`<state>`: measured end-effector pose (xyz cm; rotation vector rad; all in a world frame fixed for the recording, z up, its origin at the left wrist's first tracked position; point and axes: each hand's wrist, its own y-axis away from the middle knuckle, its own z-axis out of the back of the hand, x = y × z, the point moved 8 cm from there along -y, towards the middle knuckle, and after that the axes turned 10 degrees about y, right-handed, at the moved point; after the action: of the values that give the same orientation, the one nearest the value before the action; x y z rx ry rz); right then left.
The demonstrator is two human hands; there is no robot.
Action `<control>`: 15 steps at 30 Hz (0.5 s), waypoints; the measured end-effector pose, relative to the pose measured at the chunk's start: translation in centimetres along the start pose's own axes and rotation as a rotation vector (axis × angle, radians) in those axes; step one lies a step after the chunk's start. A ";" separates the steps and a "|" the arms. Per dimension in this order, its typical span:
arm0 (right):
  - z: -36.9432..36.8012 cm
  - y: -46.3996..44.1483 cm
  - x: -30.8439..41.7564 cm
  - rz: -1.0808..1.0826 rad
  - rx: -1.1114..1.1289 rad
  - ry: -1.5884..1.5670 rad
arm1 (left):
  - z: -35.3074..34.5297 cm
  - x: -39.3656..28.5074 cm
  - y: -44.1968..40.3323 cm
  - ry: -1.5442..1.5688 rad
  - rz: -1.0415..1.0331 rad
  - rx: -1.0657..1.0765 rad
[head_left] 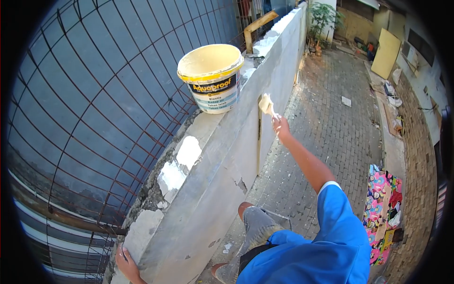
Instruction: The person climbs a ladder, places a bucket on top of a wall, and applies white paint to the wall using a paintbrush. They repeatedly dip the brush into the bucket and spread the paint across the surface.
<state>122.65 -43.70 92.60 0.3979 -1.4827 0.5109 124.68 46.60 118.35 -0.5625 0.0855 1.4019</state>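
Head view: cream-caked, perhaps bristled brush (267, 105) in right grip (281, 128)

Right hand (281, 127) swallows part of the handle of the brush (266, 104) | left of it, the bucket (213, 97) tucks its floor behind its near rim, fine print under the brand unreadable | left hand (126, 265): forearm sliced off by the bottom edge | far beyond the right hand, clutter (370, 51) too small to name
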 end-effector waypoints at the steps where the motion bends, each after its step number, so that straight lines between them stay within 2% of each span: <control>1: 0.3 -3.3 0.6 0.013 -0.024 -0.025 | -0.1 0.4 0.0 -0.008 -0.023 -0.012; 3: 1.1 -9.1 1.9 -0.035 -0.173 -0.032 | 0.7 -2.2 -0.2 -0.087 0.052 0.047; 4: 1.9 -11.9 3.1 0.035 -0.277 0.136 | 1.3 -3.7 0.1 -0.129 0.090 0.078; 5: 2.5 -14.2 4.2 0.103 -0.376 0.307 | 1.6 -5.5 0.1 -0.054 0.025 0.063; 8: 3.4 -17.9 7.7 0.149 -0.532 0.377 | 1.4 -4.8 0.1 -0.102 -0.105 -0.014; 11: 3.3 -22.8 6.2 -0.182 -0.352 -0.590 | 0.8 -1.5 0.3 -0.111 0.021 0.000; 13: 4.2 -20.8 10.7 -0.087 -0.428 -0.087 | 0.7 -0.4 0.4 -0.110 0.105 -0.004; 14: 4.0 -20.0 13.0 -0.034 -0.461 0.162 | 0.8 -0.7 0.4 -0.134 0.036 -0.039; 15: 4.5 -23.3 11.7 0.075 -0.547 0.400 | 0.9 -1.0 0.5 -0.157 -0.031 -0.075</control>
<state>131.91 -64.59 105.83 -0.1841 -1.1868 0.2083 123.76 46.11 119.29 -0.5113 -0.1016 1.4185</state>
